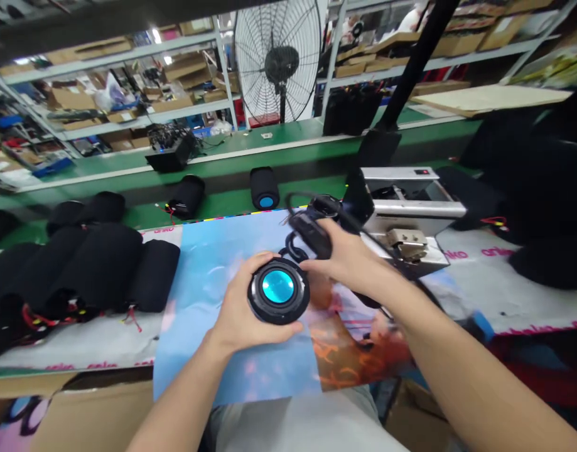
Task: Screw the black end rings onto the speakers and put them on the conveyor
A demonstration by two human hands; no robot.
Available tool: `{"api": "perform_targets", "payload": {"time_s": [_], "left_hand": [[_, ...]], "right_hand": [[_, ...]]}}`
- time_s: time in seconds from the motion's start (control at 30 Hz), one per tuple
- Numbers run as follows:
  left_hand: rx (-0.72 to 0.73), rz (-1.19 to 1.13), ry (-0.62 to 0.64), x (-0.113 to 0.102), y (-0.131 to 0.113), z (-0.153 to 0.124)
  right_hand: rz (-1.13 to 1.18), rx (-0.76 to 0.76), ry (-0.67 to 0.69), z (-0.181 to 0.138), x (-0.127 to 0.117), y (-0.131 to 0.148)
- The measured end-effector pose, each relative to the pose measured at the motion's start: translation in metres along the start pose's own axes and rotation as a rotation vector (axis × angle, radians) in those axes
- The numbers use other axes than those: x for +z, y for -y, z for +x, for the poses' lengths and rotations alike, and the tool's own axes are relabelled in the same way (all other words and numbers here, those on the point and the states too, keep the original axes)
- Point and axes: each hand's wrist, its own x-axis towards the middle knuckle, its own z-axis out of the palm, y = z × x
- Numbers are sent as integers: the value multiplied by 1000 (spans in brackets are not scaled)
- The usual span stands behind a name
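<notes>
My left hand [238, 307] is wrapped round a black cylindrical speaker [278, 290], held upright so its round blue end cap faces me. My right hand [347, 257] is closed on a black handheld tool [311, 229] with a cable, its tip just above the speaker's far rim. Both hands hover over a blue and orange printed sheet [208, 270] on the bench.
Several black fabric-covered speaker bodies [95, 263] with red wires lie at the left. A silver metal fixture [405, 213] stands to the right. More speakers [265, 187] rest on the green conveyor [231, 204] behind. A fan [279, 59] and shelves stand beyond. Black items [542, 188] pile at right.
</notes>
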Motion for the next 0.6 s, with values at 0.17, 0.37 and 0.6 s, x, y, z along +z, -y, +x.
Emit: {"api": "perform_targets", "payload": {"time_s": [0.17, 0.37, 0.6], "left_hand": [[-97, -127, 69, 11, -4, 10], [-215, -276, 104, 16, -15, 17], [-277, -386, 206, 13, -15, 14]], "right_hand": [[139, -85, -86, -39, -40, 17], [106, -179, -8, -59, -33, 29], [-147, -201, 59, -63, -16, 30]]}}
